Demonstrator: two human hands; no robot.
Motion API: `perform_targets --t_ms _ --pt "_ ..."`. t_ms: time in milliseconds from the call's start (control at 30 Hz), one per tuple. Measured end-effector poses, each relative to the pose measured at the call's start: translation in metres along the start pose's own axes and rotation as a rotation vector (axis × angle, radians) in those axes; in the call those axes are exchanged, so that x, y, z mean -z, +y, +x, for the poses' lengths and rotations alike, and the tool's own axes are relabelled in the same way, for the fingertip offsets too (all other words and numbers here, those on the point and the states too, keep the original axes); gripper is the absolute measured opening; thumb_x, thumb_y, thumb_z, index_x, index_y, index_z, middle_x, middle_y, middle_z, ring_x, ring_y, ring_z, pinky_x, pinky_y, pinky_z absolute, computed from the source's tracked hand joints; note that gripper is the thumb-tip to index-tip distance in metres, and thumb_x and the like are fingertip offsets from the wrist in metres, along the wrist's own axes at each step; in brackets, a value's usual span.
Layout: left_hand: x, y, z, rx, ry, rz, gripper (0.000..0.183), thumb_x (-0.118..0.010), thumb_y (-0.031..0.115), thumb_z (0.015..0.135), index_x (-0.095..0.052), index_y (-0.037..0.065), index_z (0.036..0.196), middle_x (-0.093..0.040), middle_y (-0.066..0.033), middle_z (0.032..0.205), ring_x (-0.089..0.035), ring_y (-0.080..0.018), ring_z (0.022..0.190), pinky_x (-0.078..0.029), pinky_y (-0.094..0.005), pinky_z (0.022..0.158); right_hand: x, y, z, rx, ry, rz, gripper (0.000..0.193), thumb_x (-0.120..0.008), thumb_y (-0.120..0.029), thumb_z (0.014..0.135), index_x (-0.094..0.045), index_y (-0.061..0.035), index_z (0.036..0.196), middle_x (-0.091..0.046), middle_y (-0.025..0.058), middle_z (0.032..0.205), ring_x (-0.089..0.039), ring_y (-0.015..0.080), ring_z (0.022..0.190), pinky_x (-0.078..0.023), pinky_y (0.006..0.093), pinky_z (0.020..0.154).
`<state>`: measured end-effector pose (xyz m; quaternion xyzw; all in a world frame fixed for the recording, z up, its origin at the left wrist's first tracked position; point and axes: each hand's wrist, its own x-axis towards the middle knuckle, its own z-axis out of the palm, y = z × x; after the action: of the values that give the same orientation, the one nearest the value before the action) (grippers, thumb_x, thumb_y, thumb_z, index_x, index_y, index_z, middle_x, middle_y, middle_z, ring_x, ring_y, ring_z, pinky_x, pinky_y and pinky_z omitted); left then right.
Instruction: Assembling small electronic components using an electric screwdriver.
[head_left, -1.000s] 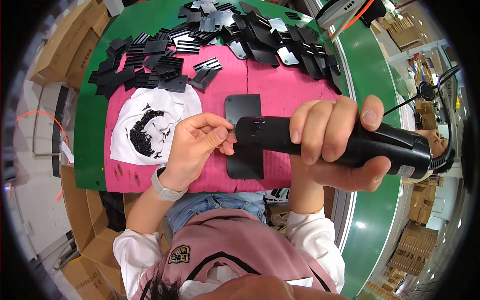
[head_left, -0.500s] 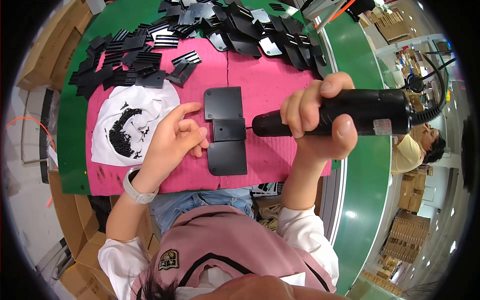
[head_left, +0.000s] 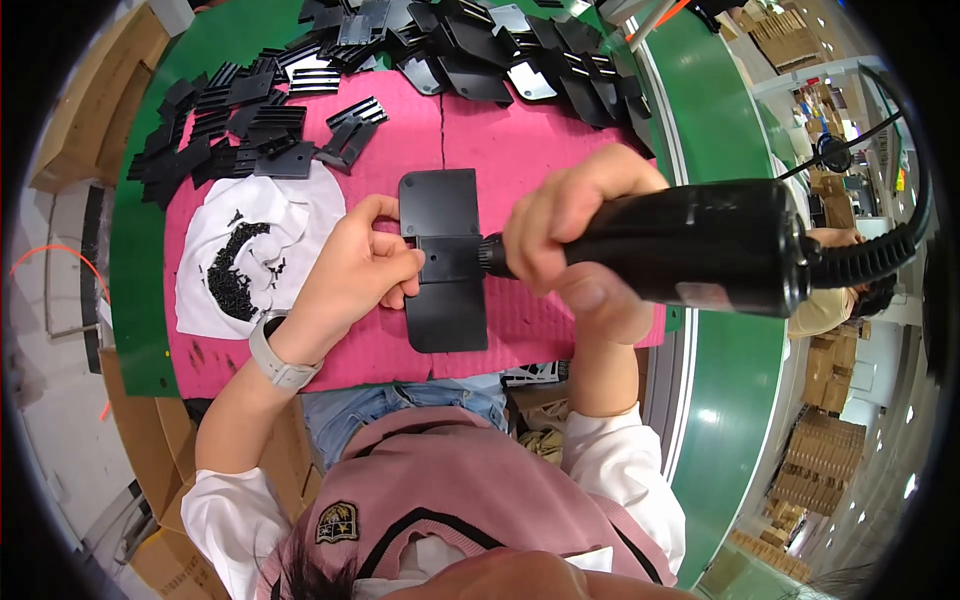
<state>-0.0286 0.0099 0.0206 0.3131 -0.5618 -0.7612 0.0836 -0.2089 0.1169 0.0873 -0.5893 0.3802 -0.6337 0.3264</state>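
My right hand (head_left: 578, 235) is wrapped round a black electric screwdriver (head_left: 690, 245) lying nearly level, its cord trailing off to the right. Its nose meets the right edge of a black plastic bracket (head_left: 448, 262), so the bit is hidden. This bracket joins two rounded black plates, an upper one (head_left: 440, 203) and a lower one (head_left: 447, 318). With bent fingers, my left hand (head_left: 362, 255) closes at the bracket's left edge, thumb against it. Beside that hand, small black screws (head_left: 235, 285) lie on a white cloth (head_left: 195, 300).
A pink sheet (head_left: 560, 345) covers part of the green table (head_left: 140, 330). Loose black brackets (head_left: 275, 125) are heaped at the far left, and black plates (head_left: 480, 50) at the far side. A cardboard box (head_left: 105, 90) stands left; another person (head_left: 830, 290) is at the right.
The screwdriver has moved left, bringing its nose against the bracket. My left fingers have drawn together and come onto the bracket's left edge.
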Motion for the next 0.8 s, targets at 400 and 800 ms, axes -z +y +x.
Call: perform_targets --t_ms 400,800 --pt "-0.003 -0.005 0.0 -0.044 0.022 -0.012 0.034 -0.059 0.001 0.083 -0.043 0.0 0.114 -0.055 -0.0011 0.064 -0.053 -0.0057 0.054 -0.039 -0.0182 0.045 -0.006 0.006 0.005 -0.067 0.113 0.354 0.027 -0.068 -0.005 0.071 -0.048 0.002 0.087 -0.053 0.006 0.066 -0.051 0.0098 0.054 -0.043 0.0227 0.05" --pt "0.007 -0.008 -0.01 -0.154 0.114 0.029 0.035 -0.062 0.005 0.086 -0.045 -0.004 0.116 -0.059 -0.0049 0.064 -0.056 -0.0084 0.053 -0.045 -0.0204 0.049 0.008 -0.003 0.006 0.076 0.04 0.269 0.038 -0.061 -0.034 0.082 -0.047 -0.0059 0.103 -0.049 0.0013 0.063 -0.045 0.0129 0.045 -0.04 0.0307 0.05"
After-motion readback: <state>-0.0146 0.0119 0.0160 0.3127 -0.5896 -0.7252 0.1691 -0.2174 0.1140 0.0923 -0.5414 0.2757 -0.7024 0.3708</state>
